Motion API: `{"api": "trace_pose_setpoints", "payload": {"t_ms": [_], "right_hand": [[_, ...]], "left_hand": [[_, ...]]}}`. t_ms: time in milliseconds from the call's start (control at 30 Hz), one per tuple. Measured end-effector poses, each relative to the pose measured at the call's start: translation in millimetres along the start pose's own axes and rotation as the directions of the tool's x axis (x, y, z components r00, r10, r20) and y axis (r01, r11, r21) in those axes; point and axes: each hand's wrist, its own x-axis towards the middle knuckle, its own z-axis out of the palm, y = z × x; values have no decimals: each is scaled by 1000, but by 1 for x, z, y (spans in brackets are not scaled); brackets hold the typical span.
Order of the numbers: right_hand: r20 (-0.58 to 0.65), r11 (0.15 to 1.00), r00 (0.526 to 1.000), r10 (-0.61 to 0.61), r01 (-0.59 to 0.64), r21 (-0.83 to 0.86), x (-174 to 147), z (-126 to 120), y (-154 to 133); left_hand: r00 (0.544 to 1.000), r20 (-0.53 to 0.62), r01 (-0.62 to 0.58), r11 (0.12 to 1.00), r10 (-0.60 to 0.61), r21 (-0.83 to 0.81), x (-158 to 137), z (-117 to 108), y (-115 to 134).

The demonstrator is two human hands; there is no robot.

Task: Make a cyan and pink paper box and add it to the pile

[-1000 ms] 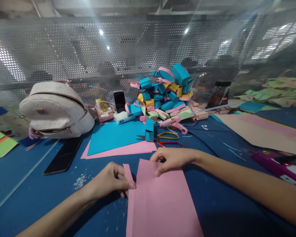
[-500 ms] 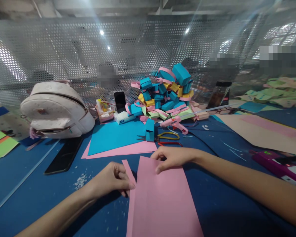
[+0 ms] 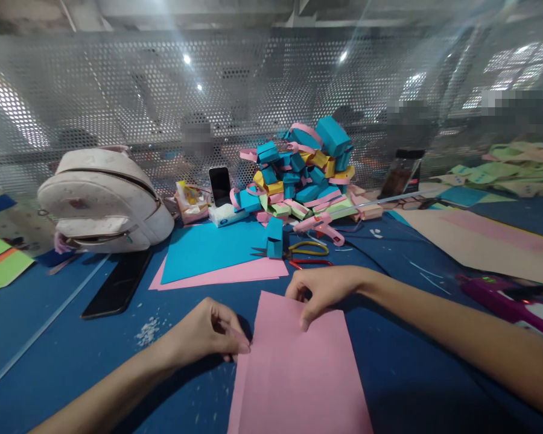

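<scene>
A pink sheet of paper (image 3: 298,367) lies lengthwise in front of me on the blue table, with a narrow strip or fold (image 3: 238,386) along its lower left side. My left hand (image 3: 217,328) pinches the paper at its left edge, thumb over bent fingers. The strip's upper end does not show; the hand may hide it. At the top right edge my right hand (image 3: 323,292) grips the sheet, thumb on top and fingers curled behind. Beyond the hands stand a small blue paper box (image 3: 274,238) and pliers with red and yellow handles (image 3: 310,248).
Blue sheets (image 3: 212,250) lie over pink ones behind my left hand. A pink glue gun (image 3: 321,226) rests before a heap of paper boxes (image 3: 298,175). Left are a black phone (image 3: 117,286) and white backpack (image 3: 104,199); right, a purple-and-white device (image 3: 507,301).
The raised pink strip end above my left hand is gone from sight. My left hand has shifted slightly down and right; my right hand and the sheet's top edge have moved slightly right.
</scene>
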Motion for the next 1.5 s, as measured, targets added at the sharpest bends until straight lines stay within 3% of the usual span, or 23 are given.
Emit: {"api": "trace_pose_setpoints", "payload": {"t_ms": [167,367,600,1133,1300,1500], "right_hand": [[-16,1000,999,-28,28,-13,0,-2,0],[-17,996,997,-71,70,-49,0,-5,5],[-33,996,998,-59,56,-68,-2,-7,2],[-32,996,998,-59,56,-74,-6,-13,1],[-29,998,998,-48,47,-46,-7,-15,1],[-57,997,998,-33,29,-75,-12,-20,2]], "left_hand": [[998,54,-14,999,12,30,-1,-1,-2],[1000,24,-17,1000,16,26,0,0,-3],[999,39,-13,999,15,-49,-1,1,-2],[996,87,-37,999,34,27,-2,0,3],[998,48,-43,995,38,94,-3,0,4],[999,-29,31,999,-32,-38,-3,6,6]]}}
